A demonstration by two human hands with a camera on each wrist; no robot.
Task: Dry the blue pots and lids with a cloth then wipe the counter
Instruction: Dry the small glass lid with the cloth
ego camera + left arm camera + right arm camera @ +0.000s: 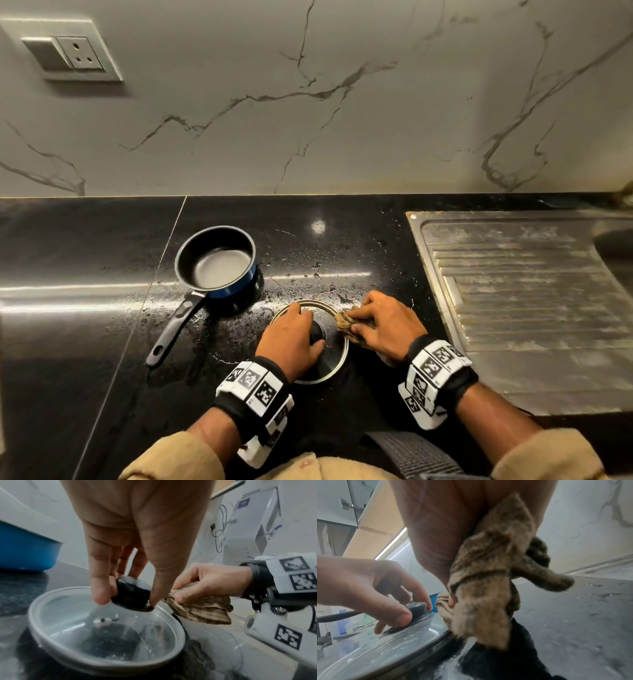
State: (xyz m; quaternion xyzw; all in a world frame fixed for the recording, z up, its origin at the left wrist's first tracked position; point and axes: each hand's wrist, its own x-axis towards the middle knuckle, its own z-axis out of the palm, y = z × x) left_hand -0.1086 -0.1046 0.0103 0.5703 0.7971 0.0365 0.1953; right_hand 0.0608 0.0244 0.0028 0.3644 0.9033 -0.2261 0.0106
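Lid under left hand; cloth bunched in right hand.

Grey-veined marble wall panel fills the upper half of the head view. Switch-and-socket plate, upper left, set in that wall. Steel sink drainboard, ribbed and water-stained, at right. White appliance with trailing cables, upper right of the left wrist view. Cabinet with a metal hinge, upper left of the right wrist view.
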